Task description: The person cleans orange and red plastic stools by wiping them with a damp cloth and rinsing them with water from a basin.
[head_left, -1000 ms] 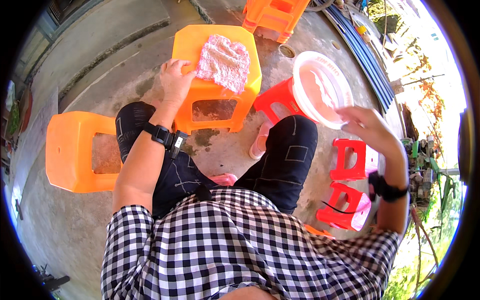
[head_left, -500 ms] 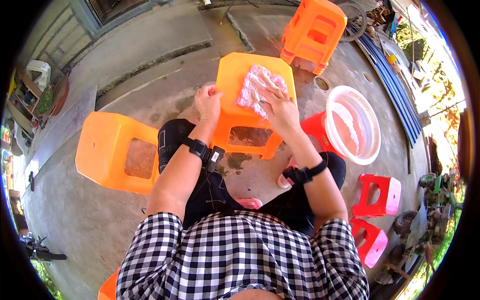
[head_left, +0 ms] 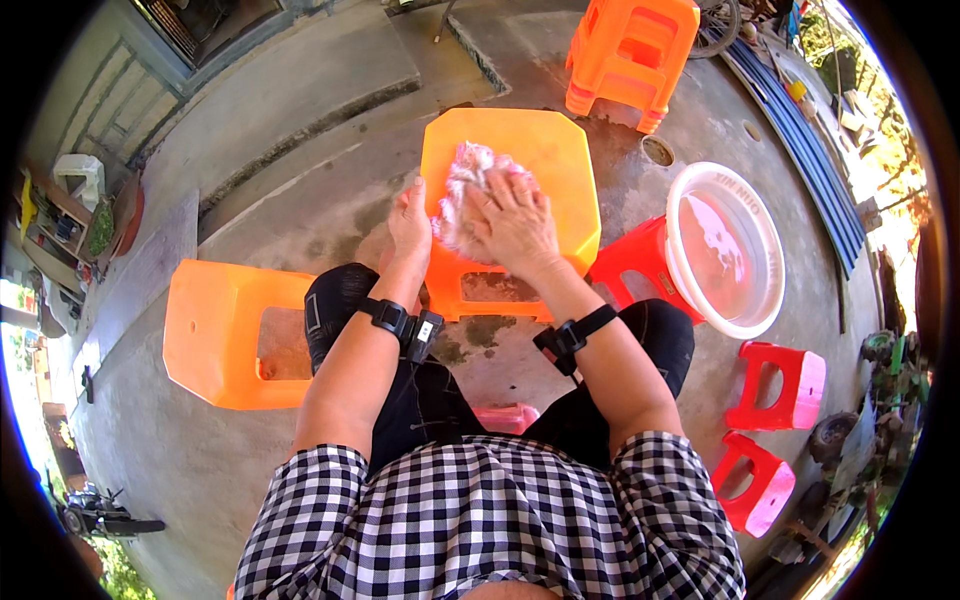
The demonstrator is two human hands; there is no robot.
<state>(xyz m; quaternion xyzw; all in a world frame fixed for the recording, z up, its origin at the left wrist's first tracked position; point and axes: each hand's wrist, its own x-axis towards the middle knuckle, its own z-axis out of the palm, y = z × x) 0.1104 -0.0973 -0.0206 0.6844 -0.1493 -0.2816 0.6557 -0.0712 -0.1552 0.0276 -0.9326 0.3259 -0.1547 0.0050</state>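
An orange plastic stool (head_left: 560,180) stands upright in front of my knees. On the left part of its seat lies a crumpled pink-and-white cloth (head_left: 462,190). My right hand (head_left: 515,225) presses flat on the cloth, fingers spread. Against the seat's left edge, my left hand (head_left: 408,225) grips the stool, with some of its fingers hidden. Straps with small black devices circle both my wrists.
Another orange stool (head_left: 215,335) lies tipped at my left. Stacked orange stools (head_left: 635,55) stand at the far right. A white basin (head_left: 675,215) holding water rests on a red stool (head_left: 630,262). Two small red stools (head_left: 795,385) (head_left: 765,490) are at right.
My right hand has swept the cloth leftward and a little nearer across the seat. My left hand has shifted slightly nearer along the stool's left edge.
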